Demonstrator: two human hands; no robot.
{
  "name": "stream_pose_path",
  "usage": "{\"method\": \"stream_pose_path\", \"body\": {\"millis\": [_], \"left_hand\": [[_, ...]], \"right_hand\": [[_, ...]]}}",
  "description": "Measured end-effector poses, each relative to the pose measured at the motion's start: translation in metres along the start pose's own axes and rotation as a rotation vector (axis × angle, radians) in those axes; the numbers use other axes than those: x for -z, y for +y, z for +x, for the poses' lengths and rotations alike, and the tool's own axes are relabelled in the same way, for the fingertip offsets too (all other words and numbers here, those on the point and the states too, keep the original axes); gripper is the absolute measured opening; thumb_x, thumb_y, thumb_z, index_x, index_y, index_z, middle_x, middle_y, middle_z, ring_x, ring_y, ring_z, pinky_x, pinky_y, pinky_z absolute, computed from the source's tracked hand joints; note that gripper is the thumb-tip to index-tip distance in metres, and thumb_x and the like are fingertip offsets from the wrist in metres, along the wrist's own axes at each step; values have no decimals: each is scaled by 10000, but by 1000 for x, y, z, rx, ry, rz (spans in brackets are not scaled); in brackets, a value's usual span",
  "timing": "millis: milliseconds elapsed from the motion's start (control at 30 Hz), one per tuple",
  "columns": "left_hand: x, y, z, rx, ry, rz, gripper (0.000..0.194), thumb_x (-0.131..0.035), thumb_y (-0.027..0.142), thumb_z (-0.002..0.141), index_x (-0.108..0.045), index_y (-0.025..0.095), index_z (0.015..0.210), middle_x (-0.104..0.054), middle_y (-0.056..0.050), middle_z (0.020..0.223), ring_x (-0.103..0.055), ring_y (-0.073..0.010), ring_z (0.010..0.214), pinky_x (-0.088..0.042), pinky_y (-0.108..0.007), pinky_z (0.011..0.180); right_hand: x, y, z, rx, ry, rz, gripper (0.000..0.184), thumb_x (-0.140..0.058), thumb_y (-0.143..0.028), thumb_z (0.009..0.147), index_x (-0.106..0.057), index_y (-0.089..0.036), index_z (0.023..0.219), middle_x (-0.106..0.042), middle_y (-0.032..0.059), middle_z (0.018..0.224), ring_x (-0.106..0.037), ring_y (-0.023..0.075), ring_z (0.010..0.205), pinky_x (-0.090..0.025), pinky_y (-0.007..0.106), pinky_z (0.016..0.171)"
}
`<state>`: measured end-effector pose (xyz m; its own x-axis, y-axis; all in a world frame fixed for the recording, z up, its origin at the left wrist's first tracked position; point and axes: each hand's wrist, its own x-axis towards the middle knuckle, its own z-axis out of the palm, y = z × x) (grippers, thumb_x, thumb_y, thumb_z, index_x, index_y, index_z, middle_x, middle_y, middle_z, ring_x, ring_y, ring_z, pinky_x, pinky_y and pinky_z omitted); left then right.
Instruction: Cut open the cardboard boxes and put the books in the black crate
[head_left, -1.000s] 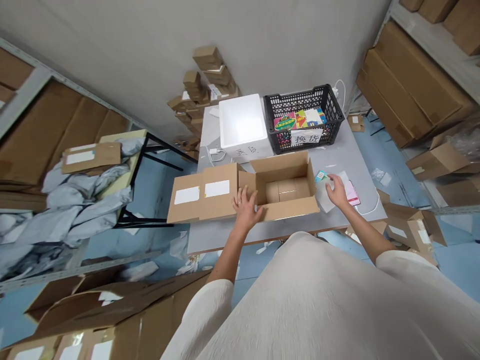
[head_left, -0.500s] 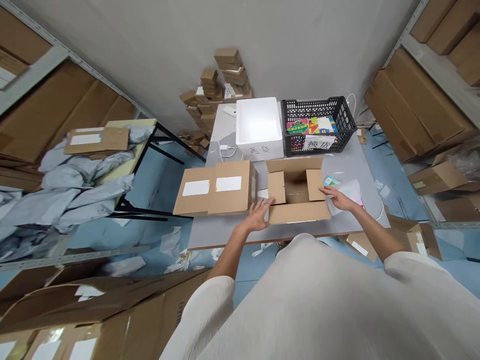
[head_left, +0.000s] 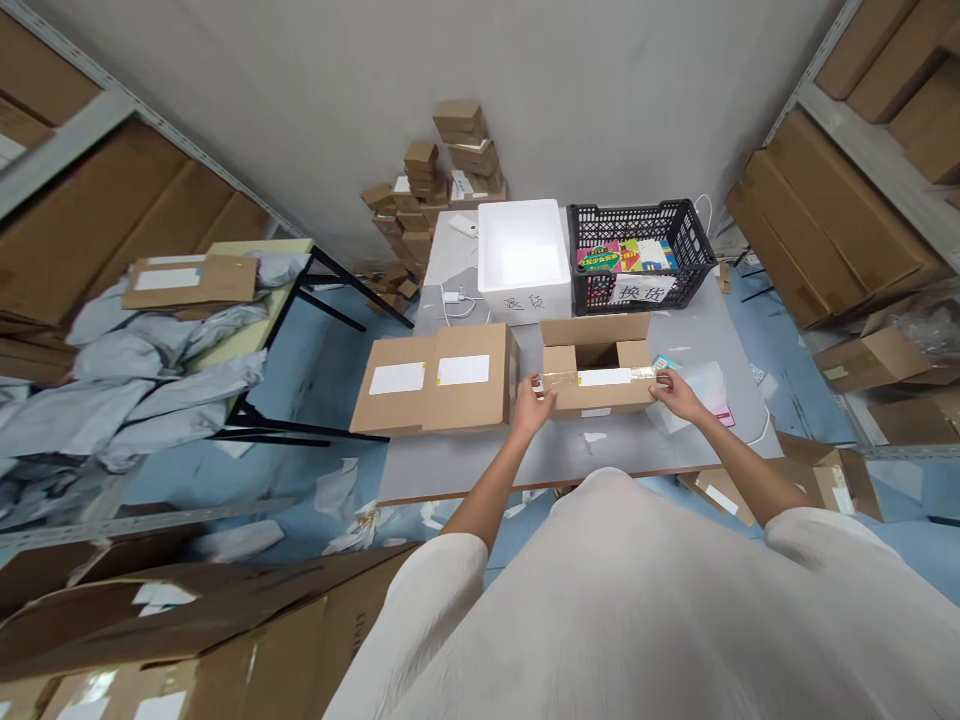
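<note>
- Desk (head_left: 442, 465): smooth grey top with a thin brown edge, bearing the things below.
- Two closed cartons (head_left: 465, 405): matte brown cardboard, flat and boxy, side by side at left; each wears a white rectangular label, its print too small to read.
- Crate (head_left: 645, 305): black plastic lattice, far right, with brightly printed items inside; its white sign reads 换货 in black handwriting.
- Foam box (head_left: 525, 303): white, open-topped, left of the crate; 退货 is handwritten on the near face.
- Open carton (head_left: 600, 398): brown cardboard, near side, right of the closed pair; shiny tape and a white label strip cross its near flap.
- Left hand (head_left: 534, 405): fingers clamped on that flap's left end.
- Right hand (head_left: 679, 395): fingers clamped on its right end.
- Translucent sheet (head_left: 709, 383): thin, rumpled, beside the right hand.
- Teal packet (head_left: 662, 363): small, just beyond the right hand.
</note>
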<state>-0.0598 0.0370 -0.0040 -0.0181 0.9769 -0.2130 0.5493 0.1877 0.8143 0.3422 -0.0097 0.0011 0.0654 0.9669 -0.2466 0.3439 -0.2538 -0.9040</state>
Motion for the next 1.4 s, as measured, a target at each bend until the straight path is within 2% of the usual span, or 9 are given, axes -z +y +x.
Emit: {"method": "stream_pose_path", "body": {"millis": [100, 200, 500, 667, 767, 867, 1000, 1200, 1400], "left_hand": [[-13, 3, 2, -12, 15, 55, 475, -681, 286, 977, -642, 197, 1442, -727, -171, 1371, -767, -287, 1123, -610, -457, 1039], [-12, 9, 2, -33, 9, 90, 447, -644, 259, 984, -666, 171, 1422, -736, -184, 1343, -752, -313, 1163, -591, -466, 1072], [23, 27, 24, -93, 143, 89, 509, -603, 296, 1009, -633, 182, 1504, -712, -169, 1358, -702, -353, 1264, -569, -477, 1122], [38, 27, 42, -109, 167, 145, 505, -588, 303, 1024, -617, 158, 1506, -707, -192, 1353, -688, -370, 1276, -563, -494, 1123], [36, 26, 49, -48, 136, 201, 492, -591, 272, 1021, -618, 139, 1494, -704, -212, 1372, -665, -394, 1340, -542, -503, 1150], [27, 27, 51, 4, 137, 273, 566, -580, 217, 1022, -535, 121, 1579, -620, -243, 1535, -623, -393, 1419, -505, -503, 1194], [20, 35, 44, -67, 225, 430, 586, -583, 178, 1015, -513, 179, 1596, -508, -232, 1648, -535, -399, 1502, -451, -539, 1224], [16, 51, 23, -258, 124, 509, 404, -533, 159, 1019, -665, 258, 1388, -634, -178, 1494, -542, -386, 1445, -425, -558, 1181], [-9, 62, 7, -444, -8, 431, 442, -521, 159, 1021, -661, 245, 1432, -652, -162, 1453, -569, -368, 1389, -442, -514, 1130]], "right_hand": [[-7, 3, 6, 9, 92, -26, 605, -866, -517, 785, -747, -242, 1310, -817, 125, 1260, -795, 293, 1010, -655, 551, 1017], [-9, -1, 12, 27, 124, -36, 549, -836, -494, 789, -777, -237, 1271, -818, 114, 1233, -789, 301, 1022, -653, 552, 1021], [-22, -38, 47, 139, 104, -8, 557, -802, -474, 809, -787, -251, 1320, -815, 97, 1283, -772, 289, 1016, -656, 494, 997], [-37, -44, 71, 206, 106, -10, 573, -751, -460, 838, -768, -235, 1365, -792, 98, 1360, -768, 283, 1075, -626, 476, 1065], [-50, -38, 82, 145, 91, -70, 556, -727, -416, 848, -758, -239, 1374, -808, 90, 1313, -777, 275, 1029, -630, 477, 1052], [-65, -32, 92, 31, 114, -155, 500, -668, -383, 888, -758, -202, 1346, -824, 113, 1245, -784, 286, 1039, -626, 483, 1053], [-78, -32, 101, -23, 202, -249, 421, -610, -385, 951, -762, -184, 1288, -827, 141, 1215, -766, 308, 1154, -592, 490, 1104], [-69, -34, 94, -6, 186, -263, 478, -637, -456, 968, -732, -182, 1348, -792, 169, 1316, -771, 304, 1084, -593, 501, 1081], [-40, -15, 55, -30, 293, -255, 497, -611, -431, 969, -719, -167, 1376, -774, 189, 1354, -758, 308, 1139, -571, 511, 1120]]}}
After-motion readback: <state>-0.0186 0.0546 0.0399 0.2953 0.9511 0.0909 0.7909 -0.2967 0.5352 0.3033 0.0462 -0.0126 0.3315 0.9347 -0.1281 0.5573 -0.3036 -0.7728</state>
